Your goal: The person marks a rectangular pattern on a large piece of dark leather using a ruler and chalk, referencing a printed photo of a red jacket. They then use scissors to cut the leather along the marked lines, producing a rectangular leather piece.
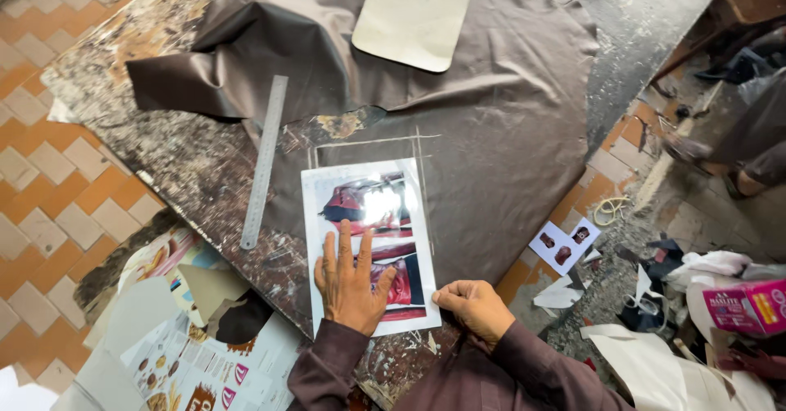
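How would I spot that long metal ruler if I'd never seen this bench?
Start at the worn workbench draped with brown leather. The ruler lies left of the glossy photo sheet under the left hand. It is the only thin, straight, grey strip there.

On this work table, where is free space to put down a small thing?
The brown leather lies bare between the beige pattern piece and the photo sheet, and rightward to the table's edge. The worn tabletop left of the metal ruler is also free. It is crowded near the left hand and right hand on the sheet.
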Demonstrator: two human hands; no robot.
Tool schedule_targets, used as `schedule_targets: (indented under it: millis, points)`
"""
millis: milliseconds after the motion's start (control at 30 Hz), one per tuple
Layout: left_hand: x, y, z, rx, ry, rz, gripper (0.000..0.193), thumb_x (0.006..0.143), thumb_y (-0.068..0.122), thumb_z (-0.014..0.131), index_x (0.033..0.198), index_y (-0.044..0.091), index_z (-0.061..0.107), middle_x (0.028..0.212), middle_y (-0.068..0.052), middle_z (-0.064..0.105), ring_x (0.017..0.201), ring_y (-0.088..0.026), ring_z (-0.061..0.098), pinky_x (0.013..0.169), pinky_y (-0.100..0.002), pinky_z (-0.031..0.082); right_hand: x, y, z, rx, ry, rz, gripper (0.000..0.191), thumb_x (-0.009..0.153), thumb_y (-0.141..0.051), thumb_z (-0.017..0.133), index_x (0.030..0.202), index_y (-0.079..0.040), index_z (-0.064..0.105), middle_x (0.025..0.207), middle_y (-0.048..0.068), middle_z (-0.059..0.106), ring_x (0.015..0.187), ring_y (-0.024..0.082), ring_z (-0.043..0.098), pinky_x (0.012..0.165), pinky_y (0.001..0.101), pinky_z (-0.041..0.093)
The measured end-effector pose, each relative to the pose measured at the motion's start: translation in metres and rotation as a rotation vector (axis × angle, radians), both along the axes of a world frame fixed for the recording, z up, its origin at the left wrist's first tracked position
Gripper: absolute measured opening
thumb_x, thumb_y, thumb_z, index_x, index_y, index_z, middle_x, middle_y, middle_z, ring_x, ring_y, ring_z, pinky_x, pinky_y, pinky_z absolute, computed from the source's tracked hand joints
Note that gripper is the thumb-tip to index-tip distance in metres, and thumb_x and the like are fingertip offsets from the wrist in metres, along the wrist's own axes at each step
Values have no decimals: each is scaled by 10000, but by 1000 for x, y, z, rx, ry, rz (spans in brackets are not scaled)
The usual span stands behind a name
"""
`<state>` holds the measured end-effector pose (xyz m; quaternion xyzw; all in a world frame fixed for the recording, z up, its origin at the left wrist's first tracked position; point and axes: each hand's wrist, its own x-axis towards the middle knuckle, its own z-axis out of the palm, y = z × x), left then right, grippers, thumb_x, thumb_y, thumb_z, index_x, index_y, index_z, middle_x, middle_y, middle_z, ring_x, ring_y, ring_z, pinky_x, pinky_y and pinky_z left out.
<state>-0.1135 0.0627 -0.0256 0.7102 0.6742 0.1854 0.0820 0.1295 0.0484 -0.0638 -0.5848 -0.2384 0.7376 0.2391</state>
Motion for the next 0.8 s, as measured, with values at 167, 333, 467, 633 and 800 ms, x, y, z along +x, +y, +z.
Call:
schedule_targets:
  millis: [167, 333, 467, 633, 800]
  points:
    - [-14, -5, 1, 82, -203, -30, 682, 953, 479, 612, 1506, 93, 510, 1656, -225, 249, 1497, -472, 255, 1131, -673, 188, -7, 10, 0, 159, -103, 326, 258, 973, -244, 668, 1000, 13, 664, 830, 37, 653, 705, 127, 546, 637, 308, 438]
    - [-93, -3, 18, 343, -278, 258, 423, 962, 266, 644, 1328, 55, 648, 1514, -215, 522, 1377, -416, 541, 1135, -479, 420, 44, 73, 25, 665, -211, 61, 253, 976, -204, 624, 1075, 1, 735, 935, 6, 735, 823, 93, 633, 754, 257, 514]
    - [-154, 25, 27, 371, -56, 413, 481, 876, 261, 768, 1288, 38, 662, 1285, -146, 634, 1146, -356, 600, 1011, -475, 466, 98, 121, 42, 448, -270, -168, 184, 1050, -246, 620, 995, -83, 684, 679, -26, 528, 491, 111, 429, 448, 292, 343]
    - [-178, 60, 29, 63, -77, 513, 565, 751, 292, 873, 1203, 36, 650, 1145, -170, 596, 1041, -363, 588, 886, -476, 479, 92, 149, 49, 385, -184, -270, 209, 1068, -280, 615, 945, -112, 629, 671, -37, 499, 491, 89, 396, 438, 273, 345]
    - [-172, 77, 26, -30, -110, 502, 437, 761, 245, 876, 1094, 78, 647, 1094, -116, 621, 1042, -348, 607, 860, -493, 485, 74, 156, 54, 284, -225, -302, 173, 1050, -298, 583, 1004, -132, 583, 758, -10, 562, 498, 98, 390, 443, 282, 347]
